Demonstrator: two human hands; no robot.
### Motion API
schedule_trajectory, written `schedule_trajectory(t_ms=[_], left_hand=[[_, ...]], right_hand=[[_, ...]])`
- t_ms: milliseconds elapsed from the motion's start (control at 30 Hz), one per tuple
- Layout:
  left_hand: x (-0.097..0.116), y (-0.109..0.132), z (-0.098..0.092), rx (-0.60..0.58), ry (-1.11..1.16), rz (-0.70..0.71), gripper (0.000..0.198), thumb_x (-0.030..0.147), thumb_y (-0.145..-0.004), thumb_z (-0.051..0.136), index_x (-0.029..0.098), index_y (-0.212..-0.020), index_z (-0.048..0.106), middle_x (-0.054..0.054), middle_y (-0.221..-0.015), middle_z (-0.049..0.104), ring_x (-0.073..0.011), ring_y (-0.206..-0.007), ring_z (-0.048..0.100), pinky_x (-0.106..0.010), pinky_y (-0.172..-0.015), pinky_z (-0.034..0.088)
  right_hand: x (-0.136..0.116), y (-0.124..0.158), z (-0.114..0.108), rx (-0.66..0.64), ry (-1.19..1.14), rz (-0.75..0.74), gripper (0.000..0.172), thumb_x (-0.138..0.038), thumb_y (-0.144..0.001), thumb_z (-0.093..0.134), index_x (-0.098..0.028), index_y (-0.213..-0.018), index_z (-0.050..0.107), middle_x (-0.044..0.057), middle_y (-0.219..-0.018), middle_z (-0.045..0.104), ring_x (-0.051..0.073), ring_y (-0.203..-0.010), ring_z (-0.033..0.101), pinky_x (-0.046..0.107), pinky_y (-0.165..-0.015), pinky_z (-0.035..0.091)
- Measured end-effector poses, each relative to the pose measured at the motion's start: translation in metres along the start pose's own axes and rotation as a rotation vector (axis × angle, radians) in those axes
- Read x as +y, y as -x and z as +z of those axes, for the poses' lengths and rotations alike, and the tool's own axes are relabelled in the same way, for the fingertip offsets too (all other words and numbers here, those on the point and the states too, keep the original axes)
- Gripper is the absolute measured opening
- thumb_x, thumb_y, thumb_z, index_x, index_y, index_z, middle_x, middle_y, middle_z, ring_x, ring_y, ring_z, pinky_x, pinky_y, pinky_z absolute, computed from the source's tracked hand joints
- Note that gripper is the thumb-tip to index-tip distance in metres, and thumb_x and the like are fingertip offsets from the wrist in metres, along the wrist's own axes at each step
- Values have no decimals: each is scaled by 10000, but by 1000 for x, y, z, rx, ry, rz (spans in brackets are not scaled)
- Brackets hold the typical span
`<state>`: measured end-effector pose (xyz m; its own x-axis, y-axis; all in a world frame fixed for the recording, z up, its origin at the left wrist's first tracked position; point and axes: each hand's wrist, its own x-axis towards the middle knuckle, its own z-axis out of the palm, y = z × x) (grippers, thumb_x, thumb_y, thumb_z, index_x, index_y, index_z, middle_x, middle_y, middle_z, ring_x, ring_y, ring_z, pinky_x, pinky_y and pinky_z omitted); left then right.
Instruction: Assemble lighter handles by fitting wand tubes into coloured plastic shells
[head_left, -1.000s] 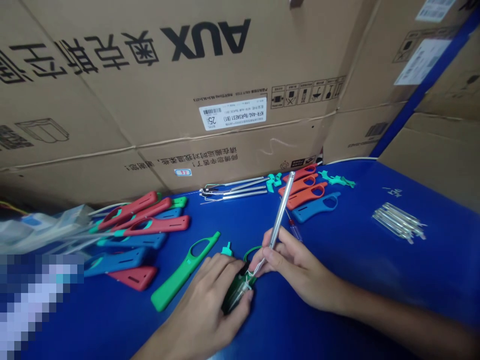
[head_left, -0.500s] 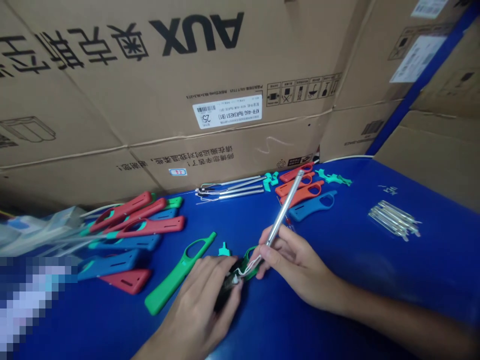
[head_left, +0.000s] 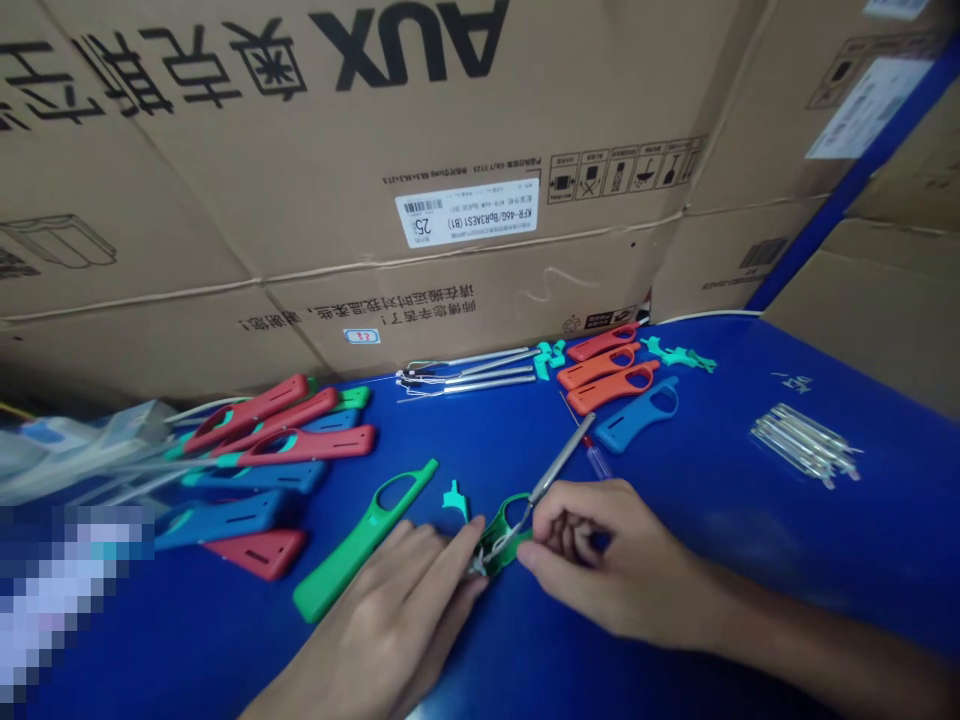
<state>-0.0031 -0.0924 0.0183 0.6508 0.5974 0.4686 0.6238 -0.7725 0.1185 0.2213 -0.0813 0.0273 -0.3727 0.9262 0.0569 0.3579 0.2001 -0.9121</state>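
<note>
My left hand [head_left: 405, 610] lies over a dark green plastic handle shell [head_left: 504, 535] on the blue table [head_left: 712, 520], fingers pressing it down. My right hand [head_left: 607, 560] pinches the base of a thin metal tube [head_left: 561, 458] whose white wires run into that shell. The tube points up and right, low over the table. A second green handle shell [head_left: 360, 545] lies just left of my left hand, with a small teal trigger piece [head_left: 454, 497] beside it.
Red, blue and green handle shells [head_left: 277, 445] are heaped at the left, more orange and blue ones [head_left: 622, 385] at the back. Metal tubes with wires [head_left: 465, 375] lie by the cardboard boxes [head_left: 420, 150]. A bundle of short metal rods [head_left: 806, 440] sits at right.
The metal tube has tilted down from steep to nearly flat. My right hand slid down and right along it; my left hand moved slightly lower over the shell.
</note>
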Motion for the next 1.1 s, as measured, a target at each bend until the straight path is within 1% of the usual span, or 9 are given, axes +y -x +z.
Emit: schedule_trajectory(t_ms=[100,167,300,500,667,800,867,1000,1100], left_hand=[[6,2,-2,20,53,23,238,174,-967,481,111,-1186,550,-78,-874,714,-180,-770,693,-325,-772,588],[9,2,-3,20,118,35,186,152,-945,527,131,-1123,577,-62,-863,716,-164,-751,688,-294,-757,585],[12,-3,-8,18,194,26,202,127,-934,535,165,-1124,590,-39,-871,730,-152,-731,695,-278,-736,587],[11,-5,-8,12,235,63,205,131,-964,472,160,-1133,584,-49,-908,743,-161,-801,717,-261,-758,602],[14,-6,-10,-126,331,-8,169,139,-968,457,158,-1078,585,-45,-877,698,-145,-772,694,-235,-712,599],[14,-9,-14,-125,316,15,213,122,-979,377,184,-942,577,-22,-741,627,-166,-708,666,-276,-658,587],[10,-9,-14,-135,324,10,215,110,-970,383,185,-966,584,-29,-766,632,-172,-715,659,-284,-647,580],[-2,-5,-12,-171,389,-120,199,143,-945,494,223,-1104,584,-22,-885,673,-154,-771,661,-257,-672,570],[-11,0,-8,-109,441,-223,210,202,-920,582,271,-1118,587,10,-924,699,-141,-823,678,-237,-725,562]], right_hand=[[0,6,2,-21,317,-359,107,-224,-869,595,-178,-944,657,57,-922,653,172,-863,602,321,-841,489],[1,7,4,-137,430,-429,150,-191,-938,506,-173,-977,650,60,-956,649,168,-912,580,323,-919,447],[2,7,7,-215,510,-449,229,-167,-975,414,-171,-874,619,40,-818,628,161,-796,538,296,-847,447],[-1,12,6,-219,585,-442,243,-160,-965,369,-183,-827,567,31,-801,610,172,-783,499,377,-918,369],[-2,13,3,-228,570,-517,218,-126,-938,389,-183,-788,537,10,-740,566,155,-733,458,322,-859,367],[-2,11,2,-270,565,-558,237,-100,-934,380,-170,-784,549,9,-730,552,154,-723,442,300,-848,371],[-1,10,1,-286,566,-570,243,-89,-935,374,-158,-799,563,12,-732,554,154,-724,441,298,-862,368],[1,7,-3,-259,552,-545,268,-149,-970,379,-155,-783,572,6,-710,523,144,-688,418,278,-799,381],[4,7,-2,-259,546,-512,247,-186,-979,414,-164,-815,597,-1,-728,552,140,-713,448,292,-868,375]])
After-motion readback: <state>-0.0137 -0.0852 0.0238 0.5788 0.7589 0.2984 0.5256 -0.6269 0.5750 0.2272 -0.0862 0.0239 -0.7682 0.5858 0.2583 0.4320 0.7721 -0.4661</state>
